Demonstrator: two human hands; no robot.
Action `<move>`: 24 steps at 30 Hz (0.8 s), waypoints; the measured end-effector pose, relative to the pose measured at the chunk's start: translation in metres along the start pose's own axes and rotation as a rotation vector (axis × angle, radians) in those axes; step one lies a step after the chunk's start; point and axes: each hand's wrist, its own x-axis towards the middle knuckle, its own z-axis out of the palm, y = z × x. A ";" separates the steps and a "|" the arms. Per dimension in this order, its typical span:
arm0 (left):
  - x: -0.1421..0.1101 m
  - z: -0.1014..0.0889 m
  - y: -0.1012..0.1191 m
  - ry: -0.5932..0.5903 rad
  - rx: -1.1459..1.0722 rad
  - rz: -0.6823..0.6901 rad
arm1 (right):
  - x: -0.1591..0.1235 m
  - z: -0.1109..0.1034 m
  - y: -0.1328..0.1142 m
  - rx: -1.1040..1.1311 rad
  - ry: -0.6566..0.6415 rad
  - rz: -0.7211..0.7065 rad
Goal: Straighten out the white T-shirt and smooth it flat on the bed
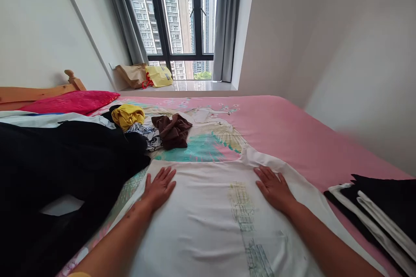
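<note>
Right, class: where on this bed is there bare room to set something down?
The plain pink bedsheet lies bare between the spread white garment, pale wall and folded black and white clothes. Left is crowded: heaped black fabric, crumpled yellow cloth, crumpled brown cloth.

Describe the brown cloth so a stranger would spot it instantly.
Find the pink bedsheet below the window. Beyond the left hand and white garment lies the crumpled brown cloth, darker than the yellow cloth and plain, unlike the patterned cloth.

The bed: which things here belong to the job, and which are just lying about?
Job: left hand, right hand, white cloth under both; probably brown cloth, yellow cloth, black clothing, folded stack.

Apparently lying about: red pillow, paper bag, yellow bag.
</note>
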 end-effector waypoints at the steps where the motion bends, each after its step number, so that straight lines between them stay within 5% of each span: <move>1: 0.014 -0.001 -0.007 0.007 -0.006 -0.054 | 0.012 0.001 0.009 -0.006 0.006 0.023; 5: 0.061 0.002 -0.033 0.089 -0.128 -0.139 | 0.047 0.008 0.032 -0.028 0.086 0.100; 10: 0.093 0.005 -0.063 0.270 -0.242 -0.130 | 0.054 0.019 0.040 -0.020 0.185 0.088; 16: 0.105 0.007 -0.083 0.350 -0.278 -0.094 | 0.053 0.023 0.046 0.012 0.234 0.074; 24: 0.110 -0.002 -0.082 0.353 -0.179 -0.054 | 0.053 0.024 0.047 0.063 0.262 0.073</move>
